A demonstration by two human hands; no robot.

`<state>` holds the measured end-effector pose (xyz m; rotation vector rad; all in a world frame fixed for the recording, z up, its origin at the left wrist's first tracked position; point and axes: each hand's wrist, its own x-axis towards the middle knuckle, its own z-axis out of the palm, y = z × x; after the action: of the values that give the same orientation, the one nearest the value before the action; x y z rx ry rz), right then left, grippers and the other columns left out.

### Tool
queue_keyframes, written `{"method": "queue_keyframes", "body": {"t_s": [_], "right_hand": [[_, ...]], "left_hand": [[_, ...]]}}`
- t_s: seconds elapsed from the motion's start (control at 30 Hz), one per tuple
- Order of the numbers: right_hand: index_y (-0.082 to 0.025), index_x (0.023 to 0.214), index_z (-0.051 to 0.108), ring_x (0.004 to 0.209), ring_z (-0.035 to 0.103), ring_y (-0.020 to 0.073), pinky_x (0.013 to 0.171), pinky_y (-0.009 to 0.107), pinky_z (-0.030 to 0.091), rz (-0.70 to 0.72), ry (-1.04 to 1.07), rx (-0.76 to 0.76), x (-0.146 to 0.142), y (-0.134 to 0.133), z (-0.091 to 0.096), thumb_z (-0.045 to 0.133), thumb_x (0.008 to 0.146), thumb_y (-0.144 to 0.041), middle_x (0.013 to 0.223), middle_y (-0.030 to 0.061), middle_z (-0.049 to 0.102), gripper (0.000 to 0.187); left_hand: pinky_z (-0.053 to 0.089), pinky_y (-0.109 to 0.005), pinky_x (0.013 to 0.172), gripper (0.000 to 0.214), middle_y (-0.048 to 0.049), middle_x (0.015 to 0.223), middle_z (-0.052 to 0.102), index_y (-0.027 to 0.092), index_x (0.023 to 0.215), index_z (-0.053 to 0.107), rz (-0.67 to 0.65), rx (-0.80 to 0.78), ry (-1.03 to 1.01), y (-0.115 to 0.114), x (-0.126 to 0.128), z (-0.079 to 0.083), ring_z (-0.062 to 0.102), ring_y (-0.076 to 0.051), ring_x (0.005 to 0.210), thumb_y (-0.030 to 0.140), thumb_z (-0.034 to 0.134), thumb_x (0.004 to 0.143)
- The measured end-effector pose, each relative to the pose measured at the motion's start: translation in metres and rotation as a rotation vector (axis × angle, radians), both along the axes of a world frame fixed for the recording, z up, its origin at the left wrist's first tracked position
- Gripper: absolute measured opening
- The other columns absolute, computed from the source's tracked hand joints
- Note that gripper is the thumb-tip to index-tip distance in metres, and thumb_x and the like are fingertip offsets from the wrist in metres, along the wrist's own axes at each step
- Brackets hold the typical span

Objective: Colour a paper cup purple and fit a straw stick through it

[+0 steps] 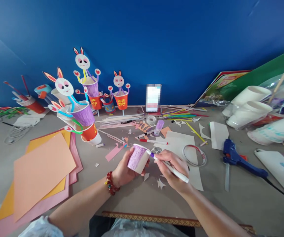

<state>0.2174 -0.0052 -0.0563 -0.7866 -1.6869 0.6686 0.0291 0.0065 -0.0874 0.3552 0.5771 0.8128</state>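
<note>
My left hand (124, 167) is wrapped round a white paper cup (137, 158), holding it tilted above the table. Purple strokes cover much of the cup's side, while the part toward my right hand is still white. A white marker with a purple collar (173, 170) sits pinched in my right hand (172, 163). Its tip is at the cup's upper right edge; whether it touches cannot be made out. Scraps of cut white paper (161, 183) lie on the table just below the hands.
Rabbit-faced cup figures (82, 113) stand at the back left. Stacked coloured paper (43, 171) lies at the left. On the right are a tape roll (194, 155), a blue glue gun (241, 161) and white paper cups (249, 113). A red marker (154, 142) lies beyond my hands.
</note>
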Motion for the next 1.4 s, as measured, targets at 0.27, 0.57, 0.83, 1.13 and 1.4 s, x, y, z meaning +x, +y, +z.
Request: {"method": "queue_keyframes", "body": {"t_s": [0.27, 0.57, 0.83, 1.13, 1.4], "right_hand": [[-0.020, 0.098, 0.066, 0.060, 0.059, 0.0155, 0.055, 0.028, 0.047, 0.006, 0.005, 0.002, -0.0016, -0.0012, 0.0009, 0.056, 0.088, -0.008, 0.072, 0.0029, 0.065, 0.018], [-0.021, 0.098, 0.066, 0.060, 0.060, 0.0151, 0.055, 0.028, 0.048, 0.097, -0.014, 0.042, -0.0048, -0.0026, 0.0032, 0.056, 0.085, -0.005, 0.069, 0.0015, 0.066, 0.022], [-0.021, 0.100, 0.065, 0.059, 0.059, 0.0145, 0.056, 0.027, 0.047, 0.207, -0.011, 0.077, -0.0085, -0.0048, 0.0038, 0.056, 0.083, -0.002, 0.068, 0.0003, 0.064, 0.027], [-0.021, 0.097, 0.064, 0.057, 0.056, 0.0141, 0.055, 0.027, 0.044, 0.169, -0.023, 0.047, -0.0080, -0.0052, 0.0030, 0.057, 0.083, -0.003, 0.067, -0.0001, 0.063, 0.024], [-0.021, 0.096, 0.063, 0.056, 0.054, 0.0133, 0.055, 0.027, 0.043, 0.186, -0.067, 0.071, -0.0080, -0.0059, 0.0008, 0.057, 0.082, -0.002, 0.066, 0.0000, 0.062, 0.024]], "left_hand": [[0.046, -0.025, 0.050, 0.052, -0.0105, 0.086, 0.069, 0.011, 0.108, 0.068, 0.004, -0.015, -0.014, 0.0004, 0.0003, 0.0011, 0.065, -0.019, 0.072, 0.058, 0.053, 0.089], [0.044, -0.027, 0.051, 0.052, -0.0096, 0.085, 0.070, 0.012, 0.108, 0.068, 0.027, -0.020, 0.006, 0.0011, -0.0002, -0.0017, 0.064, -0.019, 0.065, 0.058, 0.053, 0.089], [0.047, -0.028, 0.058, 0.054, -0.0103, 0.086, 0.070, 0.011, 0.106, 0.068, 0.051, -0.011, 0.047, -0.0006, 0.0005, -0.0041, 0.065, -0.019, 0.069, 0.060, 0.055, 0.087], [0.046, -0.029, 0.060, 0.053, -0.0083, 0.084, 0.069, 0.013, 0.114, 0.066, 0.091, 0.024, 0.104, -0.0011, 0.0012, -0.0033, 0.064, -0.019, 0.067, 0.057, 0.060, 0.085], [0.046, -0.028, 0.064, 0.058, -0.0027, 0.080, 0.064, 0.015, 0.126, 0.058, 0.179, 0.124, 0.271, -0.0071, 0.0047, 0.0012, 0.061, -0.017, 0.070, 0.056, 0.064, 0.085]]}}
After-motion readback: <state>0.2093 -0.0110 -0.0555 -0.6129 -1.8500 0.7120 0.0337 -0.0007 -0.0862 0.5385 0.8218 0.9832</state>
